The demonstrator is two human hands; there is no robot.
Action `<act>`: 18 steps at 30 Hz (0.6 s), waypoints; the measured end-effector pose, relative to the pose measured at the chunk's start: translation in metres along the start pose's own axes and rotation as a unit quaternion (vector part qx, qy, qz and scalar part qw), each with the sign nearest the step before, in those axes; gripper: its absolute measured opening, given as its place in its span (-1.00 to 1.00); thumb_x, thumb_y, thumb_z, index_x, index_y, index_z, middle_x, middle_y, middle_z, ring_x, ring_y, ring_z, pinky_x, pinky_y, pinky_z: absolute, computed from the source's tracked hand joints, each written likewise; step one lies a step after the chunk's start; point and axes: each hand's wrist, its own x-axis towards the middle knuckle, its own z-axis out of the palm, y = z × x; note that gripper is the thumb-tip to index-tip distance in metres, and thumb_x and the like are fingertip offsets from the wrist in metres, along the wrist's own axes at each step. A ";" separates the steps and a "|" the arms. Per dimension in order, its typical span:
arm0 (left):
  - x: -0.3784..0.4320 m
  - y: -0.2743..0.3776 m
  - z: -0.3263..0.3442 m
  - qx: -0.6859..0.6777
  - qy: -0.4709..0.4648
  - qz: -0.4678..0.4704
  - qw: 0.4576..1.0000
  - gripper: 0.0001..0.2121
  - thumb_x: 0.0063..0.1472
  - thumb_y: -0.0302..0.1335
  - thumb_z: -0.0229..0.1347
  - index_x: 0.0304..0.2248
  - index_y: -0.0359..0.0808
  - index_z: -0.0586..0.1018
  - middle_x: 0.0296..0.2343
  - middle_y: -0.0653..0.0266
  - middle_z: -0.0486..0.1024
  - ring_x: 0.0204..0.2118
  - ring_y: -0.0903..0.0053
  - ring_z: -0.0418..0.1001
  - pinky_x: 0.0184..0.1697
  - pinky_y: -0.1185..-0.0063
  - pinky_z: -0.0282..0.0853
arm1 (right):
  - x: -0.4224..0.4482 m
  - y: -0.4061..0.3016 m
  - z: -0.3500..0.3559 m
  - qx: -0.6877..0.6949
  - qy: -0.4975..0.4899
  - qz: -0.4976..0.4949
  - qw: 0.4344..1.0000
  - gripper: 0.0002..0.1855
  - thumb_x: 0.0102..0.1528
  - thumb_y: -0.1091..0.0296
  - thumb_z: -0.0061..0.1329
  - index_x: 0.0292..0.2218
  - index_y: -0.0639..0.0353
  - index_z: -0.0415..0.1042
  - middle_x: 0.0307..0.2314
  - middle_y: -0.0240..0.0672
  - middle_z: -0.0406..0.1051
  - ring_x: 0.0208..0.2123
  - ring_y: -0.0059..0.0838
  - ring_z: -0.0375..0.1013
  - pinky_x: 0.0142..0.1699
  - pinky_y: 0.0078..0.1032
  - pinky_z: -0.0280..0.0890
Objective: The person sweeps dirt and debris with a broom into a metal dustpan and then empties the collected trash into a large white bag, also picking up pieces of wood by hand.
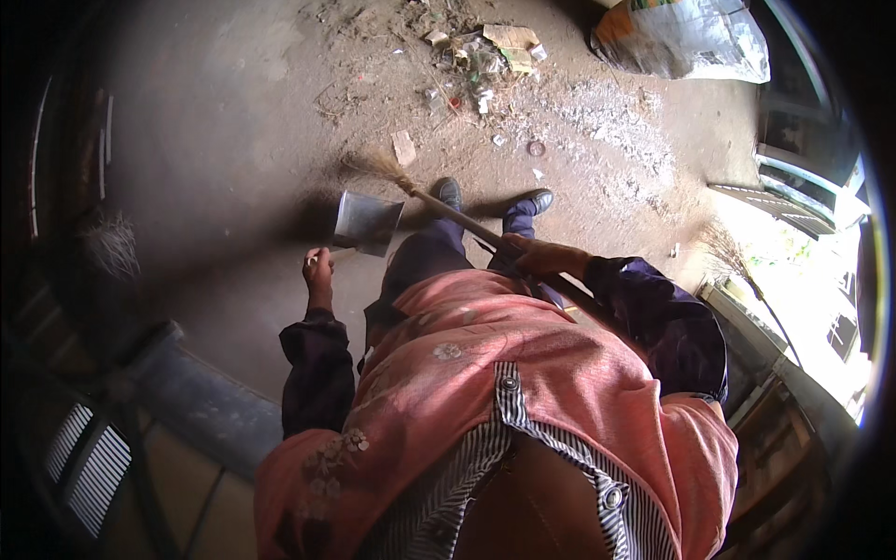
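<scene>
My right hand [549,256] is closed around the wooden handle of a broom [458,215]. The handle slants across in front of my legs, and its straw bristles point to the upper left, near the floor. On the left, my left hand [319,273] is closed on the handle of a metal dustpan [367,222], most of which the fingers hide. The pan lies beyond that hand, beside my left leg, with a dark patch near its handle side. A flat piece of cardboard [404,147] rests on the floor just past the bristles.
A heap of litter [483,59], with paper, plastic and dry stalks, lies ahead on the dusty floor. White powdery scraps [623,126] spread to its right. A large sack [689,42] stands at upper right. Another broom [731,255] leans by the bright doorway.
</scene>
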 end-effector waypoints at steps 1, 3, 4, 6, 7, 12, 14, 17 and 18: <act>0.001 0.004 0.005 0.005 -0.009 0.012 1.000 -0.78 0.04 -0.34 0.00 -0.37 -0.31 0.38 -0.65 0.40 0.31 -0.62 0.71 0.25 -0.59 0.70 0.17 | -0.010 -0.004 -0.003 -0.016 0.015 0.001 1.000 -0.25 -0.19 0.38 -0.14 0.05 0.11 -0.12 -0.53 -0.28 0.27 -0.73 -0.60 0.23 -0.66 -0.64 0.19; 0.001 0.011 0.015 0.016 -0.025 0.034 0.999 -0.77 0.04 -0.33 0.01 -0.39 -0.32 0.38 -0.65 0.40 0.31 -0.62 0.73 0.23 -0.58 0.70 0.15 | -0.028 0.000 -0.013 -0.049 0.042 0.004 0.998 -0.25 -0.19 0.39 -0.16 0.05 0.09 -0.14 -0.55 -0.27 0.26 -0.75 -0.60 0.21 -0.68 -0.63 0.18; 0.002 0.013 0.015 0.026 -0.061 0.043 0.997 -0.77 0.04 -0.31 0.00 -0.41 -0.32 0.39 -0.65 0.41 0.30 -0.62 0.74 0.21 -0.57 0.70 0.13 | -0.041 -0.004 -0.017 -0.051 0.046 -0.014 0.998 -0.24 -0.19 0.39 -0.16 0.06 0.04 -0.14 -0.60 -0.30 0.24 -0.78 -0.60 0.19 -0.71 -0.64 0.16; 0.002 0.025 0.034 0.064 -0.060 0.057 0.994 -0.77 0.04 -0.30 0.00 -0.40 -0.31 0.40 -0.65 0.41 0.30 -0.62 0.73 0.21 -0.57 0.69 0.13 | -0.045 0.021 -0.032 -0.020 0.110 -0.006 0.994 -0.24 -0.18 0.40 -0.17 0.07 0.05 -0.14 -0.65 -0.35 0.23 -0.79 -0.60 0.20 -0.71 -0.64 0.16; 0.003 0.035 0.049 0.081 -0.061 0.066 0.993 -0.77 0.03 -0.30 0.00 -0.40 -0.30 0.40 -0.66 0.42 0.30 -0.62 0.72 0.21 -0.57 0.69 0.13 | -0.056 0.017 -0.039 -0.018 0.142 0.006 0.990 -0.24 -0.18 0.40 -0.18 0.07 0.07 -0.14 -0.67 -0.36 0.23 -0.80 -0.61 0.20 -0.72 -0.63 0.15; 0.030 0.051 0.096 0.153 -0.087 0.110 0.978 -0.73 0.04 -0.22 -0.01 -0.37 -0.26 0.40 -0.66 0.36 0.35 -0.64 0.69 0.26 -0.59 0.68 0.20 | -0.076 0.013 -0.071 -0.005 0.210 -0.002 0.978 -0.25 -0.14 0.38 -0.17 0.08 0.16 -0.16 -0.61 -0.33 0.26 -0.76 -0.61 0.23 -0.68 -0.65 0.19; 0.036 0.065 0.126 0.139 -0.117 0.113 0.977 -0.74 0.03 -0.22 0.01 -0.38 -0.24 0.40 -0.64 0.37 0.34 -0.61 0.69 0.26 -0.57 0.68 0.19 | -0.081 0.028 -0.086 -0.002 0.235 -0.016 0.972 -0.21 -0.16 0.34 -0.15 0.09 0.15 -0.18 -0.69 -0.38 0.24 -0.76 -0.62 0.23 -0.68 -0.65 0.17; 0.046 0.086 0.173 0.114 -0.155 0.136 0.972 -0.76 0.04 -0.24 0.01 -0.38 -0.22 0.40 -0.64 0.40 0.32 -0.61 0.70 0.23 -0.57 0.68 0.16 | -0.107 0.027 -0.094 0.050 0.246 -0.021 0.968 -0.22 -0.15 0.35 -0.14 0.09 0.14 -0.17 -0.73 -0.41 0.22 -0.78 -0.63 0.22 -0.69 -0.65 0.15; 0.054 0.090 0.189 0.132 -0.125 0.174 0.968 -0.77 0.04 -0.26 0.01 -0.39 -0.23 0.40 -0.66 0.42 0.30 -0.62 0.71 0.21 -0.58 0.69 0.13 | -0.113 0.025 -0.097 0.061 0.249 -0.025 0.966 -0.23 -0.14 0.39 -0.15 0.09 0.11 -0.18 -0.75 -0.42 0.21 -0.80 -0.63 0.21 -0.71 -0.65 0.13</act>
